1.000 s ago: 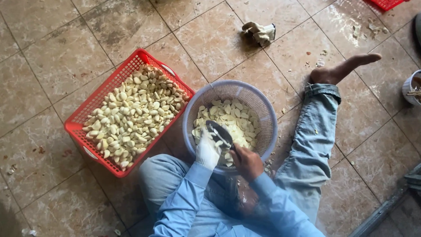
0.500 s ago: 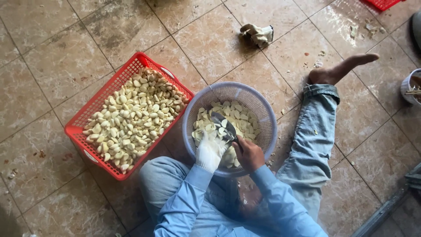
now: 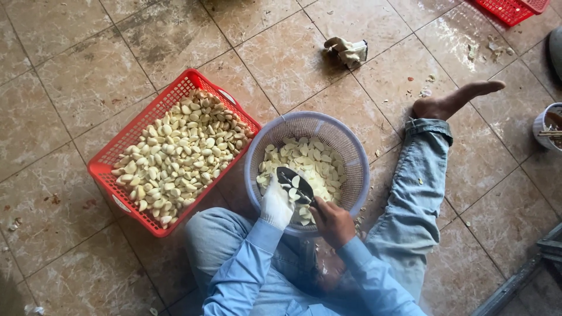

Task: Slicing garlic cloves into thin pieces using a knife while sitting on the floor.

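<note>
A person is sitting on a tiled floor (image 3: 70,88), seen from above, wearing a blue shirt and jeans. A round lilac basket (image 3: 307,165) of peeled garlic cloves (image 3: 316,164) is resting between the knees. The left hand (image 3: 276,203), in a white glove, is lying over the basket's near rim, fingers held together beside a dark knife (image 3: 295,184). The bare right hand (image 3: 332,221) is gripping the knife handle, fingers curled tight around it; the blade is pointing up over the cloves, with a few pieces on it. Just left, touching the lilac basket, a red rectangular crate (image 3: 170,151) is holding more cloves. A crumpled rag (image 3: 348,51) is lying farther off. A bare foot (image 3: 453,100) is stretching right. Another red crate's corner (image 3: 512,8) is showing top right.
</note>
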